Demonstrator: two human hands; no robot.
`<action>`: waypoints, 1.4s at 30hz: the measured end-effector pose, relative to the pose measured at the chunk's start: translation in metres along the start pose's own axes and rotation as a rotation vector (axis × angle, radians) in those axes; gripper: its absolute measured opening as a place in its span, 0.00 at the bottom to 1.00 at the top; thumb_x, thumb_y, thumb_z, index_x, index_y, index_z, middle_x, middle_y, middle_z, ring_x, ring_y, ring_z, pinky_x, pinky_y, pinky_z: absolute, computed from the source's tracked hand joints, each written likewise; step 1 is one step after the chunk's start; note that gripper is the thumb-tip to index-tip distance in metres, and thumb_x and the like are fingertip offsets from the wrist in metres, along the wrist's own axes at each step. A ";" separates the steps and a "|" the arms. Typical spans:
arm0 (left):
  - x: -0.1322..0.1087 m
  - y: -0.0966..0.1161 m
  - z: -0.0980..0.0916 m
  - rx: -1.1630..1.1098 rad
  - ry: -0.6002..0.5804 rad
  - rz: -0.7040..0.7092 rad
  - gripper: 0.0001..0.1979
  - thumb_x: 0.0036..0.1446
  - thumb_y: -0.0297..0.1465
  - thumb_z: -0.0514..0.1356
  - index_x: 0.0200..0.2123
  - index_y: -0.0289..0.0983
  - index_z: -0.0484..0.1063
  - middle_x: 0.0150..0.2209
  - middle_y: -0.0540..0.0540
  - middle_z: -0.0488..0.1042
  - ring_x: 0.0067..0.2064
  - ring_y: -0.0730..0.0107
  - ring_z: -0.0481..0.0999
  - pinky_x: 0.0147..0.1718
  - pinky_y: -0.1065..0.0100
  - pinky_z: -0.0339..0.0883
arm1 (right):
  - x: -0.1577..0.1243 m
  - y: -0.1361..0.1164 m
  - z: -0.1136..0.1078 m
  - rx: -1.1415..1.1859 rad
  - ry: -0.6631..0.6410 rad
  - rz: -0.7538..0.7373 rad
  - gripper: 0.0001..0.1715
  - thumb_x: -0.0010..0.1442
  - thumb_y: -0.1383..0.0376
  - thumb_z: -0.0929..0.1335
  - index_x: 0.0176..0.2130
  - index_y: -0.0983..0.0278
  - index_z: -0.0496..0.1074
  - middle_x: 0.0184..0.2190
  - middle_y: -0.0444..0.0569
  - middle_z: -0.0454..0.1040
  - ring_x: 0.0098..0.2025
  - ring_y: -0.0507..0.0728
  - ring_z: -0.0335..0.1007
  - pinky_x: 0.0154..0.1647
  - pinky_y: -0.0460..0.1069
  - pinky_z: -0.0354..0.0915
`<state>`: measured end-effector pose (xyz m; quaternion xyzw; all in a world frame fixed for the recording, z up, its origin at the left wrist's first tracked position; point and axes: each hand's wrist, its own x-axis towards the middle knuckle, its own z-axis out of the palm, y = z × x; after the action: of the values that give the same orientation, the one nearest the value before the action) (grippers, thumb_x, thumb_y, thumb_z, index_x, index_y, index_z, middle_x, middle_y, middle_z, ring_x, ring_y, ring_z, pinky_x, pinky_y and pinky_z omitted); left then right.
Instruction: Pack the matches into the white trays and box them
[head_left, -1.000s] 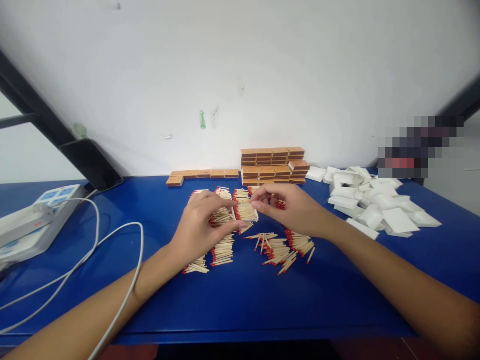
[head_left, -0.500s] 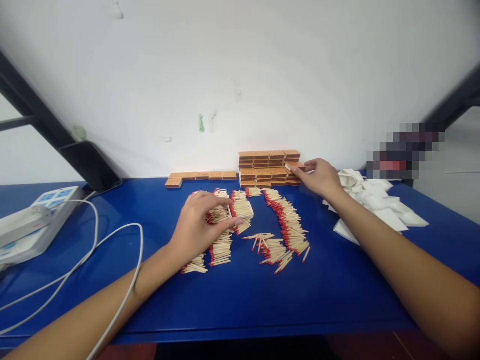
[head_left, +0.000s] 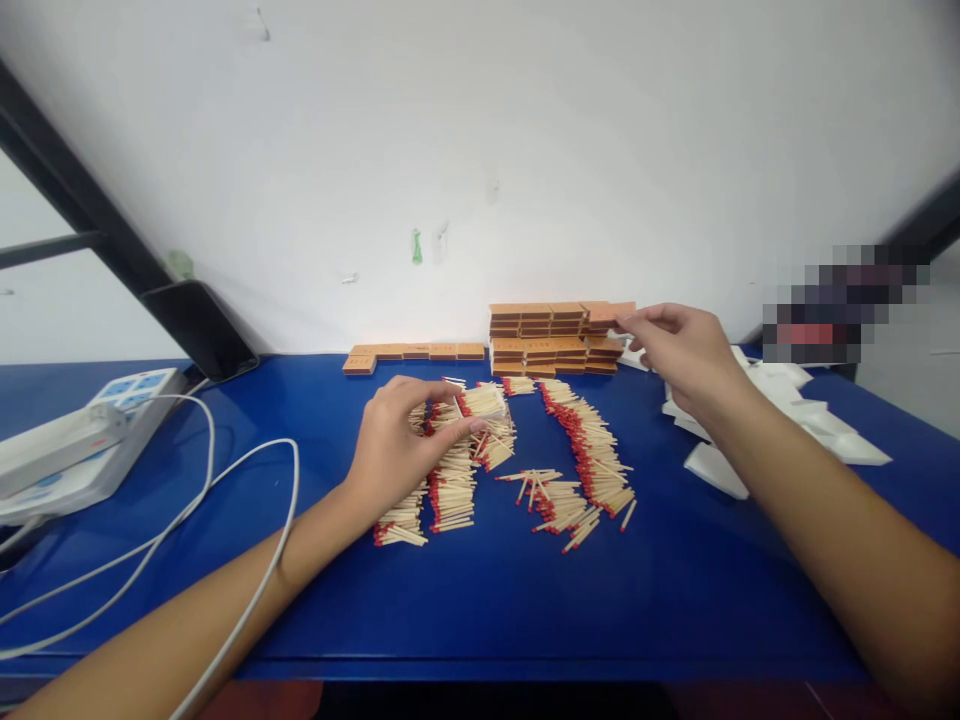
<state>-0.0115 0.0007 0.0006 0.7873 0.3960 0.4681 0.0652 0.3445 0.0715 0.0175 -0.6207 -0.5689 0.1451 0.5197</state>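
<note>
My left hand (head_left: 409, 440) pinches a small white matchbox tray (head_left: 501, 410) between thumb and fingers. Red-headed matches (head_left: 478, 399) lie in the tray, which is above the loose matches. Over at the stacked orange matchboxes (head_left: 536, 348), the thumb and fingers of my right hand (head_left: 679, 355) are closed on the edge of one orange matchbox (head_left: 613, 313). This box overlaps the right end of the stack's upper row in view. I cannot tell whether it has a tray inside. Loose matches (head_left: 589, 435) form long rows and a small heap on the blue table.
A low row of orange matchboxes (head_left: 442, 352) lines the wall at the left. White paper trays (head_left: 825, 430) are piled beyond my right forearm. A power strip (head_left: 142, 390) stands at the left, and its white cable (head_left: 289, 500) crosses my left forearm.
My right hand, with the matchbox in it, has moved up and to the right along the stack. My left hand still holds the tray of matches. The view has shifted slightly.
</note>
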 end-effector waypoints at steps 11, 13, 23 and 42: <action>0.002 -0.003 -0.002 -0.048 0.109 -0.154 0.14 0.56 0.43 0.75 0.42 0.42 0.83 0.43 0.47 0.86 0.46 0.58 0.84 0.49 0.53 0.76 | -0.101 -0.082 0.045 0.433 -0.511 0.091 0.24 0.57 0.45 0.77 0.34 0.60 0.74 0.33 0.50 0.82 0.26 0.52 0.65 0.20 0.48 0.59; 0.002 -0.003 -0.001 -0.056 0.103 -0.171 0.15 0.56 0.43 0.75 0.42 0.43 0.83 0.43 0.47 0.86 0.45 0.58 0.84 0.48 0.53 0.77 | -0.100 -0.079 0.045 0.441 -0.505 0.110 0.24 0.57 0.44 0.77 0.34 0.60 0.74 0.32 0.49 0.81 0.25 0.51 0.64 0.20 0.48 0.58; 0.002 -0.001 0.000 -0.057 0.069 -0.172 0.16 0.54 0.44 0.76 0.43 0.43 0.84 0.43 0.46 0.86 0.45 0.58 0.84 0.48 0.54 0.76 | -0.098 -0.075 0.047 0.479 -0.576 0.135 0.23 0.59 0.45 0.77 0.35 0.61 0.74 0.28 0.46 0.78 0.23 0.51 0.64 0.21 0.48 0.60; 0.000 0.001 -0.001 -0.139 0.022 -0.057 0.23 0.49 0.44 0.79 0.46 0.42 0.82 0.39 0.48 0.83 0.42 0.62 0.81 0.47 0.59 0.73 | -0.128 -0.083 0.053 0.416 -0.860 0.066 0.48 0.75 0.42 0.60 0.79 0.62 0.44 0.34 0.50 0.79 0.27 0.54 0.72 0.28 0.51 0.72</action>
<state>-0.0117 0.0001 0.0016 0.7639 0.3856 0.5012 0.1289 0.2180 -0.0283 0.0105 -0.4050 -0.6711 0.5160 0.3455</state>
